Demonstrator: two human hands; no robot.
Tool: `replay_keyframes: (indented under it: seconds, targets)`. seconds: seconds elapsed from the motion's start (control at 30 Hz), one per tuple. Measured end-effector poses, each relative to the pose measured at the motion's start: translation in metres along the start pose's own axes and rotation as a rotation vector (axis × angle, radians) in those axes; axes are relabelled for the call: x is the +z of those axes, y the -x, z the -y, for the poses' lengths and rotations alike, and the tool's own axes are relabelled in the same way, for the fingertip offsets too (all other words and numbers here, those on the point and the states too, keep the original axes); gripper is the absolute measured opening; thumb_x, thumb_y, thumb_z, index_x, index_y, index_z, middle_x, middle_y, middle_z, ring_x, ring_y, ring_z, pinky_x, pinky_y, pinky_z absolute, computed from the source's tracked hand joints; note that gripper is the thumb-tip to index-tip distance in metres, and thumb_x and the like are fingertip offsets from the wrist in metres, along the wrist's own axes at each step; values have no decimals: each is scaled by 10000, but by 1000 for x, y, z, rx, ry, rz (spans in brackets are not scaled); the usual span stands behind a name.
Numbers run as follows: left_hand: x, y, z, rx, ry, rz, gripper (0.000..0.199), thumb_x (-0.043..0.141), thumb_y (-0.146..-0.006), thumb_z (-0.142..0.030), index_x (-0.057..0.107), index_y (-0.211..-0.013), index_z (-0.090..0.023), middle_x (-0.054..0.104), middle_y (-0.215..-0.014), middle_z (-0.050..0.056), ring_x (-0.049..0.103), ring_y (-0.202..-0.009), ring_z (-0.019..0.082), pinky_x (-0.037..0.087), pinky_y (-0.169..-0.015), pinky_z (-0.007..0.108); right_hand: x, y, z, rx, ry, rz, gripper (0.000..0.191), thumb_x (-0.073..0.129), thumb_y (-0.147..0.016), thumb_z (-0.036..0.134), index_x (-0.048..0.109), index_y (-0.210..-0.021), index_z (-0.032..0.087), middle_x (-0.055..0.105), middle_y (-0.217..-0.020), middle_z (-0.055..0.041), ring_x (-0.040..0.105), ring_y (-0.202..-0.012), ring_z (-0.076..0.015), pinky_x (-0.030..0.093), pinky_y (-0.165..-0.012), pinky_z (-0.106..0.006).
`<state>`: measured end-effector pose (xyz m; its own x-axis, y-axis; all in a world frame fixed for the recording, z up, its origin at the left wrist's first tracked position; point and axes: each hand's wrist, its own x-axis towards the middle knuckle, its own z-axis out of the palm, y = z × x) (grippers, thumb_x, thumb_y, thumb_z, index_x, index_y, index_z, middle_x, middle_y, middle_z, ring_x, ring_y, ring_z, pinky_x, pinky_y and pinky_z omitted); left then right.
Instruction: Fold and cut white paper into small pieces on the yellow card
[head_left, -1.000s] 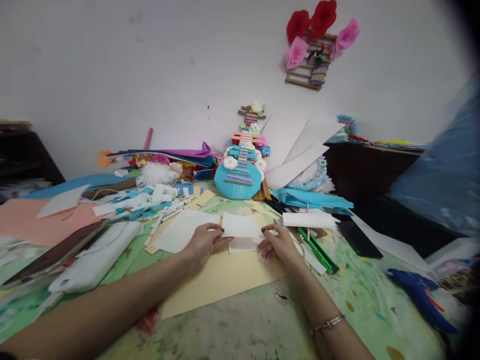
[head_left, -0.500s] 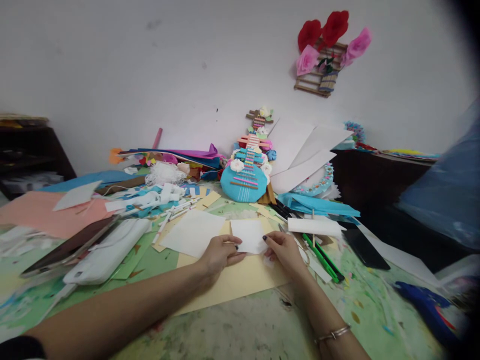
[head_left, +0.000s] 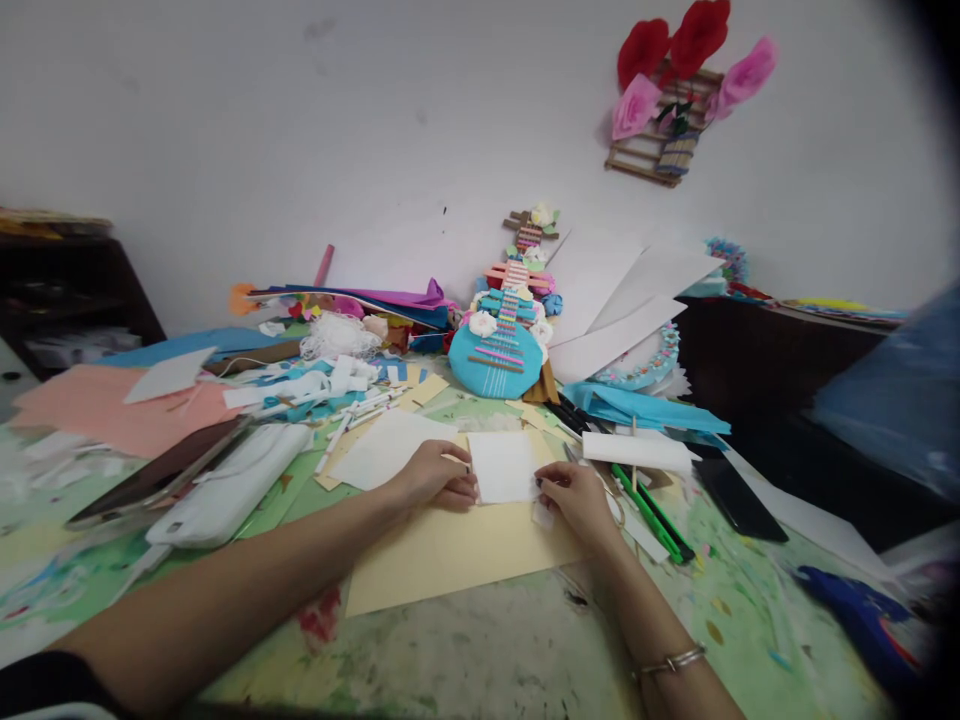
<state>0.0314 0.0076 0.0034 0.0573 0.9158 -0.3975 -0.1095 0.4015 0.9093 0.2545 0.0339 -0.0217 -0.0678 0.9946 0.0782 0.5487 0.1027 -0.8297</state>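
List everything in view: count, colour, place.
Small white paper square: one, white, front centre
Rectangular cream paper sheet: one, cream, beneath the square
Round blue craft instrument: one, mainly blue, centre back
Long green plastic cutter: one, green, right
Flat black rectangular slab: one, black, right
Blue plastic glue gun: one, blue, far right
Oblong white plastic case: one, white, left
Big paper flowers: four, red and pink, wall
Other paper clutter: uncounted, mixed, across table
Left hand: one, bare, left of square
Right hand: one, bare, right of square
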Motion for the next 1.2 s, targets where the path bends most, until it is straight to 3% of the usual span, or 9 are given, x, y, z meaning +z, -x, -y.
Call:
replay_keyframes:
  seconds: [0.2,0.33,0.4,0.6,1.03,1.2]
  targets:
    - [-14,-11,-21,160,-174,-35,277,608,-654,-128,503,-911,-127,674,-807,78,644,-487,140,514,-461,212,-1,1,1,11,45,2,242,511,-667,161,696,-813,111,633,-528,-20,558,-450,-124,412,-489,-212]
    - [-21,-37,-25,350,-607,-124,175,556,-738,-169,543,-903,-112,655,-913,108,629,-461,113,463,-407,187,-2,1,3,32,42,7,291,498,-673,158,717,-850,86,660,-564,-47,583,-485,-136,414,-495,-209]
    - [-22,-52,-23,391,-698,-134,161,558,-741,-167,570,-893,-115,652,-946,102,599,-426,85,427,-387,178,-3,1,3,43,49,-4,294,507,-672,165,729,-849,87,679,-594,-57,607,-517,-147,421,-515,-213]
    - [-23,-78,-22,497,-901,-102,55,616,-684,-182,647,-699,-139,667,-729,22,516,-408,63,410,-481,200,-4,2,5,20,93,-19,271,529,-668,175,751,-808,107,691,-589,-52,631,-562,-166,425,-549,-220]
    - [-15,-95,-32,502,-1037,-87,102,593,-653,-139,681,-703,-154,634,-578,-1,572,-533,127,421,-577,222,-3,2,2,7,121,7,252,543,-691,225,749,-780,109,702,-625,-64,629,-572,-171,398,-535,-224]
    - [-16,-97,-31,496,-1040,-123,141,577,-726,-257,670,-721,-151,626,-566,11,571,-544,138,414,-558,228,-3,3,3,-23,192,-4,239,551,-682,217,760,-772,146,726,-693,-55,640,-632,-178,395,-568,-232]
